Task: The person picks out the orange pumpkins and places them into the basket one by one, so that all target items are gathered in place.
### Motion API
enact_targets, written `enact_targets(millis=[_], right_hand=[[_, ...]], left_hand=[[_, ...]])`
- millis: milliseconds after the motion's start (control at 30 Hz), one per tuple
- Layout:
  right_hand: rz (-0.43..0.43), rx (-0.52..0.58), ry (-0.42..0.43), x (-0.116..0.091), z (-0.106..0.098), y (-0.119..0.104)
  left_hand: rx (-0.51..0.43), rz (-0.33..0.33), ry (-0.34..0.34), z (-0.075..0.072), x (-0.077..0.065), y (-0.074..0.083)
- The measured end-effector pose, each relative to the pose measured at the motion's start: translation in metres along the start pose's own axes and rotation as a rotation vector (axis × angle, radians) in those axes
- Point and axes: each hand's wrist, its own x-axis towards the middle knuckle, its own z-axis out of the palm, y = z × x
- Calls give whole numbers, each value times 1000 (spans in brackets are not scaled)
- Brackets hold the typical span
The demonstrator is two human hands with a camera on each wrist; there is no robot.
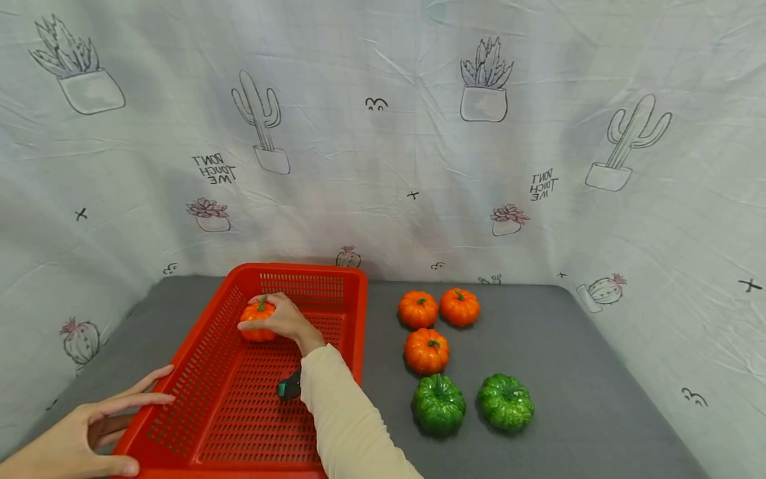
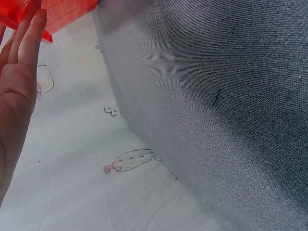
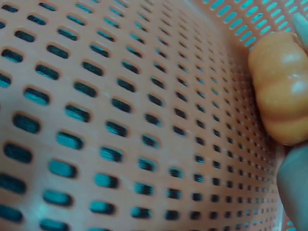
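My right hand (image 1: 286,318) grips a small orange pumpkin (image 1: 258,327) with a green stem, down inside the red plastic basket (image 1: 360,319) near its far left side. In the right wrist view the pumpkin (image 3: 281,91) sits at the right edge, close over the slotted basket floor (image 3: 120,115). Extended fingers of my left hand (image 1: 84,429) touch the basket's left rim, with the thumb at the near left corner. In the left wrist view those fingers (image 2: 29,43) lie fairly straight against the basket (image 2: 67,12).
Right of the basket, three orange pumpkins (image 1: 427,351) and two green pumpkins (image 1: 505,403) stand on the grey table (image 1: 574,359). A dark wrist-camera piece (image 1: 290,387) shows beside the right sleeve (image 1: 353,419). A white printed curtain (image 1: 383,146) closes off the back and sides.
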Motion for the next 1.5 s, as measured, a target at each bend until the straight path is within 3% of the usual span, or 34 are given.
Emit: enact_targets(millis=[133, 300, 400, 500, 600, 700, 833, 1133, 1300, 1500], right_hand=[[-12, -155, -79, 2, -7, -4], [-4, -253, -169, 3, -12, -6], [18, -193, -179, 1, -13, -5], [50, -31, -167, -2, -14, -3], [69, 131, -160, -4, -14, -4], [69, 199, -162, -5, -15, -5], [50, 217, -165, -5, -18, -5], [56, 232, -163, -5, -19, 1], [67, 247, -172, -2, -18, 1], [87, 205, -216, 0, -22, -3]], left_hand=[[111, 69, 32, 2, -1, -2], [90, 72, 32, 5, -2, -3], [153, 93, 57, 6, -2, -4], [214, 115, 76, 8, -3, -5], [235, 127, 80, 8, -6, -4], [244, 155, 70, 8, -7, -2], [224, 189, 52, 11, -4, 1], [151, 188, 25, 18, -1, 5], [174, 201, 39, 19, 0, 6], [213, 263, 32, 20, 0, 6]])
